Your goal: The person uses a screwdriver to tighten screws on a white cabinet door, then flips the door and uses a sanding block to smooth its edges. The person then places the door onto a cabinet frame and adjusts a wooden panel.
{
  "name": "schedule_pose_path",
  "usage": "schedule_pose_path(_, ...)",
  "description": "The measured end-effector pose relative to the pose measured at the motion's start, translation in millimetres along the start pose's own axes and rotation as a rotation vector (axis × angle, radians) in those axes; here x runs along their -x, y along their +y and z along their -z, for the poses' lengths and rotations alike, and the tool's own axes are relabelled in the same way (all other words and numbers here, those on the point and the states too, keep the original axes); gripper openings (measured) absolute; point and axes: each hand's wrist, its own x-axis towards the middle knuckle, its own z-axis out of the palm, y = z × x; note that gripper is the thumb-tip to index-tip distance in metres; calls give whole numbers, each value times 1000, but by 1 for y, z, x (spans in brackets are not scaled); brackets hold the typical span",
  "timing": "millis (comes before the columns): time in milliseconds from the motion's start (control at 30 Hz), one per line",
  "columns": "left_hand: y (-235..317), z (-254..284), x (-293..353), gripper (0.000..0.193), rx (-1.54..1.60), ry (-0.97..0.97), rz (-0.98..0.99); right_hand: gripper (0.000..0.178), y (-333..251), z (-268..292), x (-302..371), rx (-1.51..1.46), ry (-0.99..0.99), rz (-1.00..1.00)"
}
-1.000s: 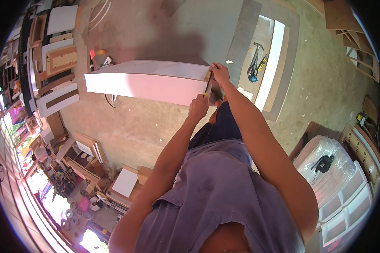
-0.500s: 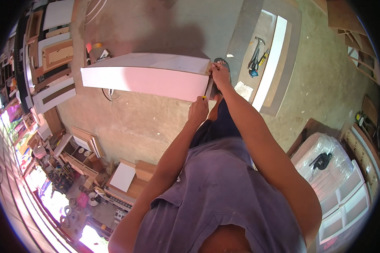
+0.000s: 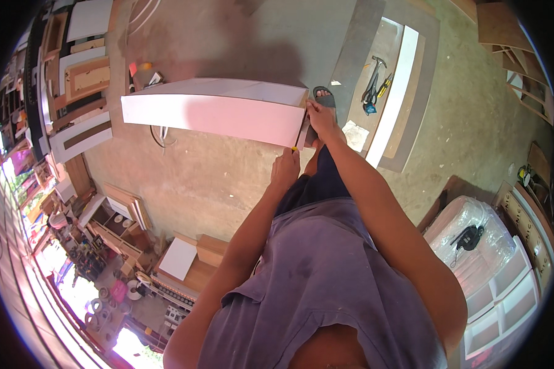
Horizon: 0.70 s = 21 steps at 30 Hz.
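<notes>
Your left hand (image 3: 284, 168), gripping a yellow thing (image 3: 294, 149), and right hand (image 3: 322, 123), hold unclear, slid toward six o'clock, lower along the box (image 3: 228, 120).

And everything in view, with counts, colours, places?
Box: 1, white, upper centre
Piece: 1, yellow, at left hand
Hammer: 1, grey, floor right
Tools: at least 2, yellow-black, blue, beside hammer
Strip: 1, white, beside tools
Panels: several, white, brown, upper left
Clutter: much, mixed, lower left
Bundle: 1, wrapped, whitish, lower right
Device: 1, black, on bundle
Sandal: 1 seen, dark, beside box
Left hand: 1, bare, below box
Right hand: 1, bare, box's end
</notes>
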Motion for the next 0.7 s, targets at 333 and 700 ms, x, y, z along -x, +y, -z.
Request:
schedule_pose_path(333,-5,-14,-14,36,-21,-36,40,37,-3,-19,13,40,183,50)
schedule_pose_path(700,-3,-10,-25,39,-6,-49,10,58,29,-12,-17,-24,19,-214)
